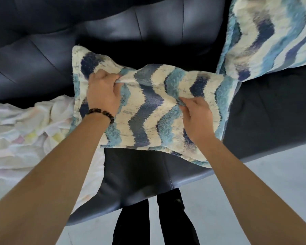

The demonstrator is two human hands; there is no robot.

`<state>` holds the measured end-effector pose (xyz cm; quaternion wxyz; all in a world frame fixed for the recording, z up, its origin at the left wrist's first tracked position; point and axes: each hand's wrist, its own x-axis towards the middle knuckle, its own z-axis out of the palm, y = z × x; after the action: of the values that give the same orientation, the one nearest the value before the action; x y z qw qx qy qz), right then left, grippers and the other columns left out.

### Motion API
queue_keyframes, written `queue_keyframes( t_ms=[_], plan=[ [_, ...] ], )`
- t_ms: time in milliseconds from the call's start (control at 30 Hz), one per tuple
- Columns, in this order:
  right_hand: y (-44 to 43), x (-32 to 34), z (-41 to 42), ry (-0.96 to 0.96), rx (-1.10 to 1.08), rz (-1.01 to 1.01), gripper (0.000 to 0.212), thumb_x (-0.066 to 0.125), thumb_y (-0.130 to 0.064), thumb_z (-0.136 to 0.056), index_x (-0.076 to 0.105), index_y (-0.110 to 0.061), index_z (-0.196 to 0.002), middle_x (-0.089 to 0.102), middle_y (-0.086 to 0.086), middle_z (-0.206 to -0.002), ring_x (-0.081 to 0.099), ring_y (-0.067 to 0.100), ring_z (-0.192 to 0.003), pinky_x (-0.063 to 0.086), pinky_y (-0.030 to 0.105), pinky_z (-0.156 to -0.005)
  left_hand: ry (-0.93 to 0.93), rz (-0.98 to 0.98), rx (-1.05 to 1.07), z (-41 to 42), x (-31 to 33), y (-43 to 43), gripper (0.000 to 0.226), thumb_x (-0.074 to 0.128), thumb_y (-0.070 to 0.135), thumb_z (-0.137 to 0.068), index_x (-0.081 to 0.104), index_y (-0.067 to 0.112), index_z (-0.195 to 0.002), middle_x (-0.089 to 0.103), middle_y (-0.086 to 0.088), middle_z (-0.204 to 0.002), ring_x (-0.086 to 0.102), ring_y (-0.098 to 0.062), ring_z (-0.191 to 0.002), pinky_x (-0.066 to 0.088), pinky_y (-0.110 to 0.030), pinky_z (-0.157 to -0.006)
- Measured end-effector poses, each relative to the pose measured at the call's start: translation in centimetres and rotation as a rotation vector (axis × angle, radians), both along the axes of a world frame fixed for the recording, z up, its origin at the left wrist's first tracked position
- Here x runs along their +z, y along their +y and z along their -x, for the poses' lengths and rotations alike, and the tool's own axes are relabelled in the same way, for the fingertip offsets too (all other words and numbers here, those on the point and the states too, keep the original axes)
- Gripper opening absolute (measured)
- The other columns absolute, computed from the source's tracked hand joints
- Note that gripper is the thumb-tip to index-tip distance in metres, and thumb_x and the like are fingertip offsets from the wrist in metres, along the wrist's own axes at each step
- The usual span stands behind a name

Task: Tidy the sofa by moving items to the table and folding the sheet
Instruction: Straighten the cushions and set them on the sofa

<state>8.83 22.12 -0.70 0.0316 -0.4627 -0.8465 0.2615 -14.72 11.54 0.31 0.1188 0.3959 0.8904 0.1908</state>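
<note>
A cushion with wavy cream, teal and navy stripes lies on the dark leather sofa seat in front of me. My left hand, with a bead bracelet at the wrist, pinches the cushion's cover near its upper left. My right hand bunches the cover on its right half. A crumpled white sheet with faint pastel patches is spread over the sofa's left part, its edge tucked under the cushion's left side.
A second cushion of the same pattern leans against the sofa back at the upper right. The sofa backrest fills the top. Pale floor and my dark-trousered legs show below the seat edge.
</note>
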Motion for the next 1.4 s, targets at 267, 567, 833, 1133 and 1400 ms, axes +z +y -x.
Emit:
queue_keyframes(
  t_ms=[267, 567, 833, 1133, 1400],
  plan=[
    [0.3, 5.8, 2.9, 0.491, -0.102, -0.293, 0.026, 0.055, -0.004, -0.095, 0.071, -0.010, -0.115, 0.048, 0.002, -0.103, 0.056, 0.030, -0.094, 0.047, 0.027, -0.081, 0.232, -0.604, 0.202, -0.9, 4.9, -3.9, 0.024, 0.060, 0.003, -0.088, 0.069, 0.003, -0.110, 0.038, 0.015, -0.101, 0.049, -0.017, -0.092, 0.043, -0.021, -0.088],
    [4.4, 1.3, 4.7, -0.210, 0.116, 0.355, 0.038, 0.050, -0.032, -0.104, 0.054, -0.020, -0.140, 0.050, 0.005, -0.147, 0.049, 0.027, -0.132, 0.041, 0.033, -0.105, 0.287, -0.033, 0.085, -0.2, 2.1, -2.9, 0.047, 0.054, 0.034, -0.094, 0.054, 0.017, -0.137, 0.049, -0.022, -0.130, 0.045, -0.044, -0.122, 0.029, -0.058, -0.107],
    [5.9, -0.1, 5.7, 0.154, -0.257, 0.519, 0.086, 0.065, -0.040, -0.094, 0.011, -0.030, -0.160, 0.025, 0.003, -0.161, 0.030, 0.025, -0.146, 0.034, 0.038, -0.114, 0.315, 0.066, 0.099, 5.1, 3.5, 1.3, 0.096, 0.037, 0.088, -0.078, 0.024, 0.031, -0.154, 0.027, -0.015, -0.158, 0.016, -0.037, -0.148, 0.006, -0.066, -0.110],
    [0.6, -1.8, 8.0, 0.124, 0.102, 0.541, 0.080, 0.062, -0.050, -0.094, 0.014, -0.041, -0.158, 0.039, -0.004, -0.147, 0.037, 0.004, -0.128, 0.027, 0.020, -0.100, 0.309, -0.034, 0.072, 7.1, 5.2, 1.0, 0.043, 0.052, 0.060, -0.089, 0.061, 0.036, -0.123, 0.053, -0.010, -0.112, 0.044, -0.039, -0.115, 0.026, -0.052, -0.095],
    [3.1, -2.9, 8.1, 0.179, -0.265, 0.284, 0.049, 0.066, -0.036, -0.094, 0.051, -0.016, -0.136, 0.048, 0.013, -0.136, 0.037, 0.003, -0.107, 0.026, 0.010, -0.085, 0.211, 0.185, 0.127, 10.0, 2.4, 2.3, 0.051, 0.049, 0.061, -0.088, 0.055, 0.036, -0.132, 0.044, -0.016, -0.137, 0.034, -0.040, -0.133, 0.012, -0.069, -0.110]
  ],
)
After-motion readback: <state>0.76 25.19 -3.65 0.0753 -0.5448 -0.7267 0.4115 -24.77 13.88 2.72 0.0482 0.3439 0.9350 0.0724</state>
